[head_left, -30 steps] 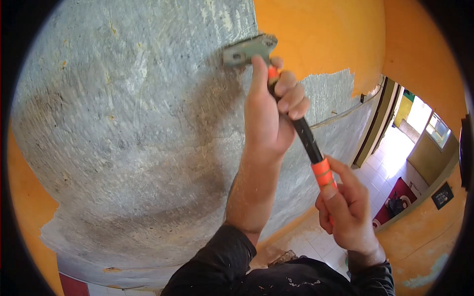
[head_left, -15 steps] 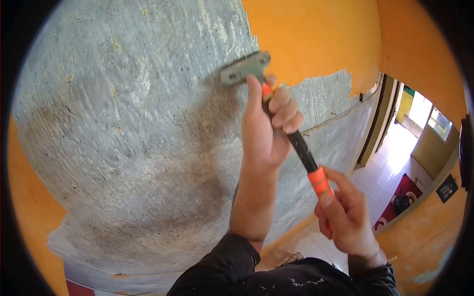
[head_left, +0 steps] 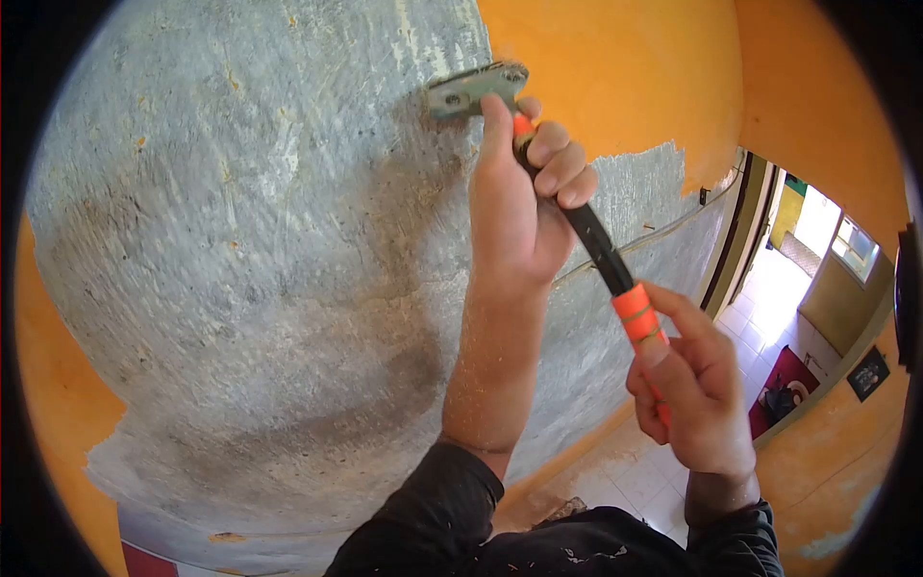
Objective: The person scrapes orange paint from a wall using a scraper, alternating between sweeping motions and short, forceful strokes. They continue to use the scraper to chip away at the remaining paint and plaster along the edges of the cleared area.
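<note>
A scraper with a wide metal head point(head_left: 476, 89) and a black and orange handle point(head_left: 598, 248) lies against the wall. Its head is at the edge between bare grey plaster point(head_left: 240, 288) and orange paint point(head_left: 615, 77). My left hand point(head_left: 529, 183) is wrapped round the upper handle just below the head, with the thumb on the metal. Lower down, my right hand point(head_left: 692, 385) grips the orange end of the handle.
At the right, a doorway point(head_left: 740, 231) opens onto a tiled floor point(head_left: 764, 308) with a dark red mat point(head_left: 784, 385). A small dark plate point(head_left: 868, 375) is on the orange wall. A nail point(head_left: 650, 227) sticks out of the grey wall.
The scraper head has moved up along the paint edge, and my left hand has risen with it. My right hand has shifted slightly right and up.
</note>
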`<state>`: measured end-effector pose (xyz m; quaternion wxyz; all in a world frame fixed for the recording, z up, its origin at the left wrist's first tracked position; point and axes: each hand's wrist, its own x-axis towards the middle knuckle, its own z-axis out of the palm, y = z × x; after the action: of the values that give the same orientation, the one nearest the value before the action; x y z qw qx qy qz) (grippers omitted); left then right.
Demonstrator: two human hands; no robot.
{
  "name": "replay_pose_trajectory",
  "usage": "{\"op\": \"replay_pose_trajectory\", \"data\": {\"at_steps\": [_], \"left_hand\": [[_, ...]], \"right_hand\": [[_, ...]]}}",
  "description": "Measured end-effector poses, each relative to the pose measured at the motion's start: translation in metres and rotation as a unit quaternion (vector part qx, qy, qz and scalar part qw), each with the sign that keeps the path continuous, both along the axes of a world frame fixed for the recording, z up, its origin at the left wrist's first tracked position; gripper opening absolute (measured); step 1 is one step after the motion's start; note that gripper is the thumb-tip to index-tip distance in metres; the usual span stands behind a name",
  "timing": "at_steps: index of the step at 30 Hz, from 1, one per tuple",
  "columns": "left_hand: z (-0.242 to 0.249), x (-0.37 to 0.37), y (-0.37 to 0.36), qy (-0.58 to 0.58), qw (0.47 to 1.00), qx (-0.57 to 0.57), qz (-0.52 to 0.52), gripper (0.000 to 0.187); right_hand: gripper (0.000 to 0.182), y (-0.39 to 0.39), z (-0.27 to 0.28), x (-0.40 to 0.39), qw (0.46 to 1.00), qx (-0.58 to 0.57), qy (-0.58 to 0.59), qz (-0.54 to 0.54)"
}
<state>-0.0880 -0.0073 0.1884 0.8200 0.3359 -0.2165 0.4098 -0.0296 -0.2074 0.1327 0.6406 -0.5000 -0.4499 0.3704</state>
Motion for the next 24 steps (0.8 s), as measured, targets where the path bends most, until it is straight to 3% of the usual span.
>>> {"op": "replay_pose_trajectory", "data": {"at_steps": [5,8,11,15,19,24], "left_hand": [[-0.024,-0.002,0.001,-0.020,0.998,0.003,-0.062,0.035],[-0.014,0.000,0.007,0.012,1.000,0.025,-0.004,0.032],[0.011,0.005,0.002,-0.006,1.000,0.007,-0.009,0.036],[-0.023,-0.002,0.001,-0.010,0.999,0.003,-0.042,0.036],[0.016,0.006,0.005,0.007,1.000,0.015,0.008,0.036],[-0.004,0.001,-0.002,-0.009,1.000,-0.007,-0.017,0.037]], "right_hand": [[0.046,-0.005,-0.010,0.004,0.998,0.000,-0.056,-0.007],[0.047,0.003,-0.012,0.007,0.997,0.011,-0.071,-0.008],[0.047,0.002,0.011,0.005,0.999,0.017,-0.029,0.006],[0.045,-0.004,-0.008,0.000,1.000,-0.022,-0.018,0.009],[0.045,0.008,0.010,0.006,0.999,0.017,-0.033,-0.005],[0.044,0.003,-0.001,0.004,0.997,0.004,-0.070,-0.020]]}}
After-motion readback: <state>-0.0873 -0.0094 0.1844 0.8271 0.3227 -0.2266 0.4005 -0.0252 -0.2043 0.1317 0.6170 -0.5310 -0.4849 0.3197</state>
